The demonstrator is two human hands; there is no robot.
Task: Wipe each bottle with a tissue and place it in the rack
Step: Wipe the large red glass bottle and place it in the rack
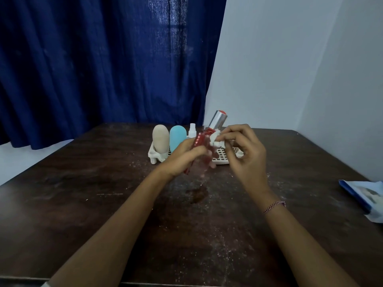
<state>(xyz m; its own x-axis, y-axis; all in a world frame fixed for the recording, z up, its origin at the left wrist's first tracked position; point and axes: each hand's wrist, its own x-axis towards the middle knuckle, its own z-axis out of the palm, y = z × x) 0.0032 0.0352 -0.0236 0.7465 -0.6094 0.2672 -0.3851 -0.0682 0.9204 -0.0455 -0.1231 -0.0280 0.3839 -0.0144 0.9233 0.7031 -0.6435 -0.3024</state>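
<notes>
Backdrop: dark blue curtain (93, 59) hangs beyond the table's far edge, and a pale wall (279, 59) stands behind the far-right corner.
Surface: dark wooden table (83, 214), scuffed and dusted with white specks, with a darker stain (198, 194) near its middle.
Rack: white rack (222, 157) with a grid floor sits near the middle of the far edge.
Already racked: beige bottle (160, 139) stands at the rack's left end, a blue bottle (177, 137) just beside it, then a small white spray bottle (192, 130); all three are upright.
Bottle in hand: clear bottle with red trim (204, 137) and a silver cap is held above the table in front of the rack, tilted with its cap up and toward the far-right corner.
Left hand: left hand (184, 160) has its fingers curled round the bottle's lower body.
Right hand: right hand (246, 154) pinches a crumpled white tissue (216, 139) between thumb and fingertips, pressed on the bottle just below the cap.
Right wrist: red-and-white thread bracelet (274, 206).
Right edge: blue and white packet (364, 195) lies flat, partly out of view.
</notes>
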